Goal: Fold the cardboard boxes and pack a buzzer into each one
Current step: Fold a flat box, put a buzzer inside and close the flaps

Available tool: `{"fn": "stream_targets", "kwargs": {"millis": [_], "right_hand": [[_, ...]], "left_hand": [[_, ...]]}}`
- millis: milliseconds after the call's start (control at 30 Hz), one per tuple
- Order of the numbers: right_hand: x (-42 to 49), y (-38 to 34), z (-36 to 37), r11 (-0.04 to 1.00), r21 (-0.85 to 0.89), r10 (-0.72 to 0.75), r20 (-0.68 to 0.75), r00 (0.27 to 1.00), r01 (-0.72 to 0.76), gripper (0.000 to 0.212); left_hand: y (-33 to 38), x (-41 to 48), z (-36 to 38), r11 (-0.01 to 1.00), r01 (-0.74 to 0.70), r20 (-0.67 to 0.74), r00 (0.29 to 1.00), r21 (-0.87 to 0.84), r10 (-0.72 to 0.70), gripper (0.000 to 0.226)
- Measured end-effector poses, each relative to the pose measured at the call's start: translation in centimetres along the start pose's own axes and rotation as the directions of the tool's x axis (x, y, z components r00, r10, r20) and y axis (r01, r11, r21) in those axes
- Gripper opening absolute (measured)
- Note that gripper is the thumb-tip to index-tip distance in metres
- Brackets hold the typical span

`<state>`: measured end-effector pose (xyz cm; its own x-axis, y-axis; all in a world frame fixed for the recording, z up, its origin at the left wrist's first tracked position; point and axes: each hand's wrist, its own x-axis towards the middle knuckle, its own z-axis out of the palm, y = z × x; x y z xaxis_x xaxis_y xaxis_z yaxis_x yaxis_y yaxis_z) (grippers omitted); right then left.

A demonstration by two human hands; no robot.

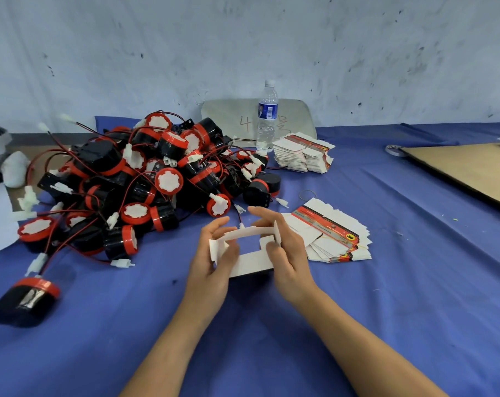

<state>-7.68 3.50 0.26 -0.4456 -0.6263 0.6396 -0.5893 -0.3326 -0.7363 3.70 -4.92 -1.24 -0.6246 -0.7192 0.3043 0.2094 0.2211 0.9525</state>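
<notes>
Both my hands hold one white cardboard box (pixel 251 263), opened into a rectangular sleeve with its flaps sticking out, above the blue cloth. My left hand (pixel 214 259) grips its left end, thumb inside. My right hand (pixel 286 253) grips its right end, fingers curled over the far wall. A big pile of black-and-red buzzers (pixel 145 179) with red wires and white plugs lies to the left and behind. Flat unfolded boxes (pixel 331 236) fan out just right of my hands. A second stack of flat boxes (pixel 303 153) sits further back.
A water bottle (pixel 267 116) stands at the back by the wall, in front of a grey board. One lone buzzer (pixel 28 299) lies at the near left. A brown cardboard sheet (pixel 466 170) covers the table's far right. A rubber band (pixel 309 194) lies on the cloth.
</notes>
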Motion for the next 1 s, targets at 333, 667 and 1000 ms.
{"fn": "stream_targets", "kwargs": {"millis": [333, 667, 1000], "right_hand": [[0.4, -0.8, 0.2, 0.997, 0.074, 0.022, 0.14, 0.99, -0.033, 0.057], [0.1, -0.7, 0.6, 0.992, 0.079, 0.09, 0.082, 0.993, -0.096, 0.046], [1.2, -1.3, 0.1, 0.859, 0.427, 0.313, 0.001, 0.95, -0.283, 0.045]], "left_hand": [[-0.1, 0.2, -0.2, 1.0, -0.026, -0.019, 0.999, 0.006, 0.026, 0.045], [0.4, 0.1, -0.4, 0.964, -0.201, -0.079, 0.973, 0.173, 0.217, 0.054], [0.3, -0.1, -0.2, 0.861, -0.395, 0.016, 0.911, 0.32, 0.412, 0.053]]}}
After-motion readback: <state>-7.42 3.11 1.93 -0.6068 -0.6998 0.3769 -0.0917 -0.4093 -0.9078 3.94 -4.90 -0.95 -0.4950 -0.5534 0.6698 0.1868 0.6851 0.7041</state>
